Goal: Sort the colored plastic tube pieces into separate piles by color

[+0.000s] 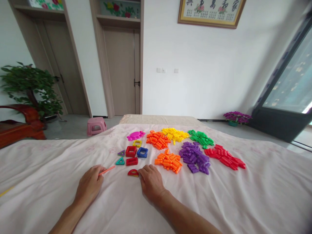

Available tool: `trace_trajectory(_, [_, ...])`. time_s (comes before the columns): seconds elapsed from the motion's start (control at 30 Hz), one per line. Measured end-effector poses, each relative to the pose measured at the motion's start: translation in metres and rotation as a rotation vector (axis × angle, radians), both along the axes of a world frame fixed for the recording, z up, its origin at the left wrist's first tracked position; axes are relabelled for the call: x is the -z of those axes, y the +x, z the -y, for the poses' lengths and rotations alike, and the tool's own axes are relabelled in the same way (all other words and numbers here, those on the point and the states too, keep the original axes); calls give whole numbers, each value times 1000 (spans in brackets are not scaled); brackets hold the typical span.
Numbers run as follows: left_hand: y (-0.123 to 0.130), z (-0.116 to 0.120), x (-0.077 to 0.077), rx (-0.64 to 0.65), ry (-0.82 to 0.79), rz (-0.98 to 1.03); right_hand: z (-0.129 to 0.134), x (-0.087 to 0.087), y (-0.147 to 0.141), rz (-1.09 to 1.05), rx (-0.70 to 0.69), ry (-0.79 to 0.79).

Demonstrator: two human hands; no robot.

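My left hand (90,182) is closed on a thin orange stick (107,170) that points right, over the pale cloth. At the right end of a red half-round piece (133,173) are the fingertips of my right hand (151,179), pressed together on its edge. Just beyond lie a teal triangle (120,161), a purple triangle (121,152), red square frames (131,151), a red piece (132,161), blue square frames (142,152) and a yellow frame (137,143). Orange tubes (168,161) are heaped to the right of my right hand.
Further piles are orange (158,139), yellow (175,135), green (201,138), purple (195,157) and red (224,157). A magenta piece (136,135) lies at the back. Beyond the cloth-covered table (117,208) stands a pink stool (96,126). A yellow stick (6,191) lies far left.
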State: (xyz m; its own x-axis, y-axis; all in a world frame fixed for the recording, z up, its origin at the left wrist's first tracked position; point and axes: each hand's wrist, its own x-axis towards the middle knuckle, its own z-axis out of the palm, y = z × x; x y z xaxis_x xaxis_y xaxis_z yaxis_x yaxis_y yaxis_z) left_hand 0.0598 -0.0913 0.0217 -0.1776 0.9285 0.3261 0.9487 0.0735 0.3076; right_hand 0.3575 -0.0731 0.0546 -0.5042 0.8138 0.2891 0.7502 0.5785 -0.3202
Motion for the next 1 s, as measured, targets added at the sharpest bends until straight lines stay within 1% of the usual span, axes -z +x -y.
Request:
trace_trajectory(0.1, [-2, 0, 3, 7, 3, -7, -7, -3, 3, -105, 31, -60])
trace_trajectory(0.17, [-3, -1, 4, 5, 4, -7, -27, -11, 8, -183, 37, -95])
trace_trajectory(0.2, [-3, -2, 5, 4, 3, -6, -44, -17, 12, -217, 40, -96])
trace_trajectory(0.27, [-5, -3, 7, 1, 1, -1, -87, -33, 21, -267, 78, -64])
trace_trajectory(0.33, [-7, -5, 10, -5, -2, 10, -139, -50, 31, -275, 186, -7])
trace_trajectory(0.4, [-10, -7, 13, -11, -3, 24, -188, -63, 39, -173, 334, -1])
trace_trajectory(0.47, [-14, -10, 17, -14, -6, 37, -229, -67, 44, -22, 422, -10])
trace_trajectory(0.5, [-16, -11, 18, -16, -8, 43, -245, -67, 45, 36, 437, -18])
trace_trajectory(0.57, [-18, -12, 20, -21, -10, 53, -270, -62, 44, 105, 425, -35])
trace_trajectory(0.67, [-17, -11, 19, -24, -11, 61, -293, -51, 40, 164, 378, -67])
trace_trajectory(0.8, [-13, -8, 14, -30, 5, 68, -308, -43, 36, 166, 336, -117])
trace_trajectory(0.9, [-11, -8, 11, -37, 2, 79, -306, -46, 35, 50, 324, -121])
trace_trajectory(1.0, [-12, -9, 10, -36, -3, 85, -290, -52, 36, -120, 306, -123])
